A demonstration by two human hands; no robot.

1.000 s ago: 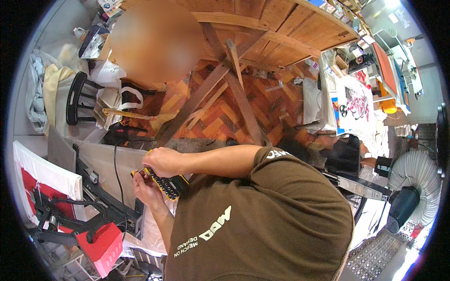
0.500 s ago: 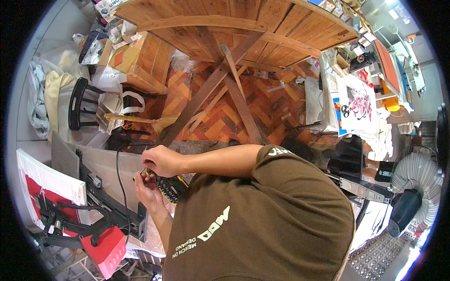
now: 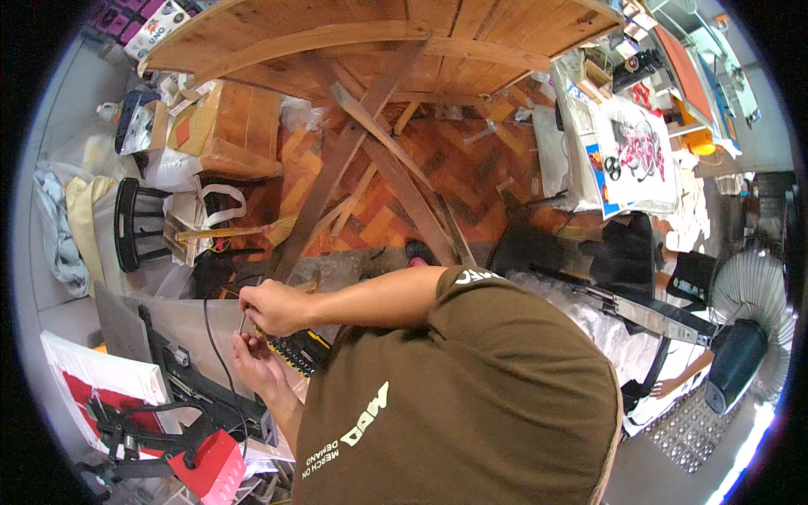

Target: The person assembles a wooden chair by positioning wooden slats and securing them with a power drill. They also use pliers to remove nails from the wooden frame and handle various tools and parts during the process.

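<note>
My right hand (image 3: 273,305) is closed, its fingers pinching a thin metal rod (image 3: 243,323) that points down toward my other hand. Just below it, my left hand (image 3: 259,368) is palm up with its fingers curled together at the rod's lower end. Whatever sits in those left fingers is too small to name. Beside both hands lies a black and yellow case (image 3: 296,351) with rows of small round sockets or bits, partly covered by my left hand and my shirt.
A black cable (image 3: 215,337) hangs left of my hands. Beyond it stands a machine with a red and white part (image 3: 206,463). Ahead are crossed wooden legs (image 3: 353,160), a broom (image 3: 282,229) and a black chair (image 3: 128,223). Another person's hand (image 3: 665,387) shows at right.
The view has shifted, so the surroundings sit differently. My hands stay close together, and the metal rod now shows more plainly between them. Another person's hand has come into sight at right.
</note>
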